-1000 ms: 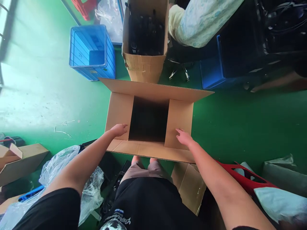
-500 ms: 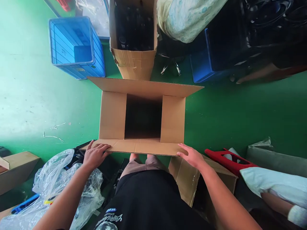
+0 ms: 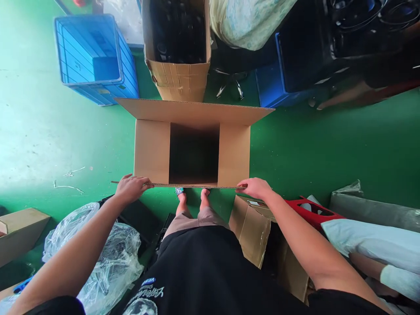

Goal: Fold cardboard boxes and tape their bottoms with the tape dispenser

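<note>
A large cardboard box stands on the green floor in front of me. Its far flap slants outward, the two side flaps lie folded inward, and the dark inside shows between them. The near flap is raised, so only its edge shows. My left hand grips that flap near its left end, fingers over the edge. Toward the flap's right end, my right hand pinches the same edge between thumb and fingers.
Beyond the box stand a blue crate and a tall carton of black items. Clear plastic bags lie at near left. An opened carton and a red plastic piece are at near right. Another person's leg shows beyond.
Both hands have moved forward, away from my body, tilting the near flap from leaning outward to nearly upright. My feet now show below it.
</note>
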The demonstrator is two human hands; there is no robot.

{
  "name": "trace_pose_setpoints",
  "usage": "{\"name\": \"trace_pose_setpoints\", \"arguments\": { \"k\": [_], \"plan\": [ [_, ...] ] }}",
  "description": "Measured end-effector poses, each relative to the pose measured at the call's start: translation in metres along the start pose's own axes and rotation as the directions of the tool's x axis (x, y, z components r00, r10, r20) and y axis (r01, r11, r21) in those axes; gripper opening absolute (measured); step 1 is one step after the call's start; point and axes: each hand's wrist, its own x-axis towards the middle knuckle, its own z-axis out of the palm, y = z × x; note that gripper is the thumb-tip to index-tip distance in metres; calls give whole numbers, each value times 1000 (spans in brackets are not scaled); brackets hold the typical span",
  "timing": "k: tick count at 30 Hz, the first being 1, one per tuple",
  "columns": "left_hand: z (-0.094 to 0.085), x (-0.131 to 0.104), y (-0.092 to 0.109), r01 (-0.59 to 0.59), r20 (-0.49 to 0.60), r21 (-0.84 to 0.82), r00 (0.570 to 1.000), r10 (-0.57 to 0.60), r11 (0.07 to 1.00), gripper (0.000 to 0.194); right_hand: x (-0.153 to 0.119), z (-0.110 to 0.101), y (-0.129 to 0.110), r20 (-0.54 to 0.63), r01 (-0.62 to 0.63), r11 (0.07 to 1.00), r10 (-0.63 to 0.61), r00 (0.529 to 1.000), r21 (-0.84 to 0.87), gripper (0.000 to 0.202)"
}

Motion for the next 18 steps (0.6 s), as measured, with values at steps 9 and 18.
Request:
{"name": "trace_pose_setpoints", "arguments": {
  "k": [9,18],
  "plan": [
    [-17,110,11,162,-235,-88,955,-179,983,65,90,-21,-4,-293,-154,987,134,947,-48,94],
    [70,131,104,439,-209,-451,794,-570,777,70,137,54,-9,-350,-282,928,355,867,242,103]
  ]
}}
